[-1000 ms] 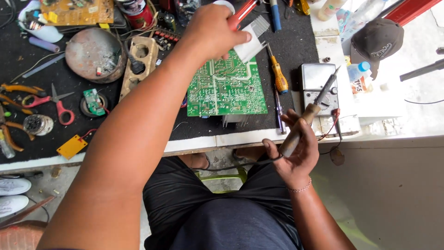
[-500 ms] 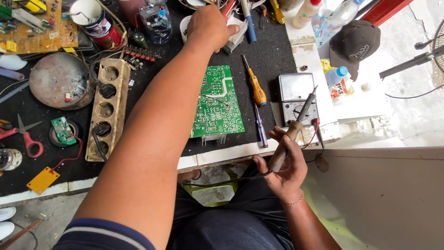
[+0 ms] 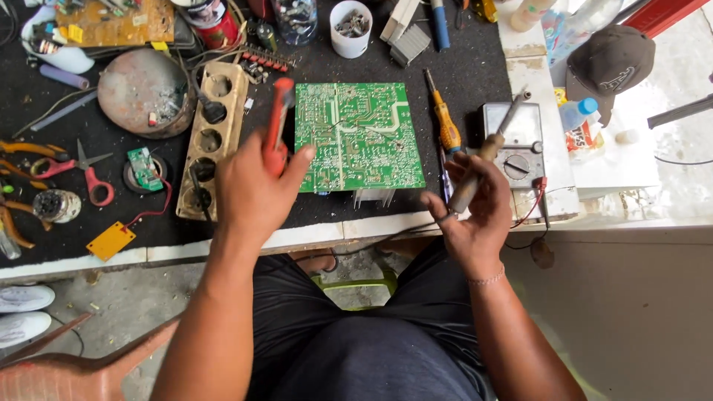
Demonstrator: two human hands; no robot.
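Lying between gripping hands, circuit board point(image 3: 358, 137): left point(image 3: 252, 189) red tool point(image 3: 277, 126), right point(image 3: 471, 212) soldering iron point(image 3: 486, 152)

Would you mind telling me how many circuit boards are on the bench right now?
3: a large green circuit board mid-bench between the hands, an orange-brown board at the far left corner, and a small green board beside the scissors. Clutter may hide more.

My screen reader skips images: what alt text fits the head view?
Seated person's left hand grips a red-handled tool and right hand a soldering iron, either side of a green circuit board on a cluttered black workbench.
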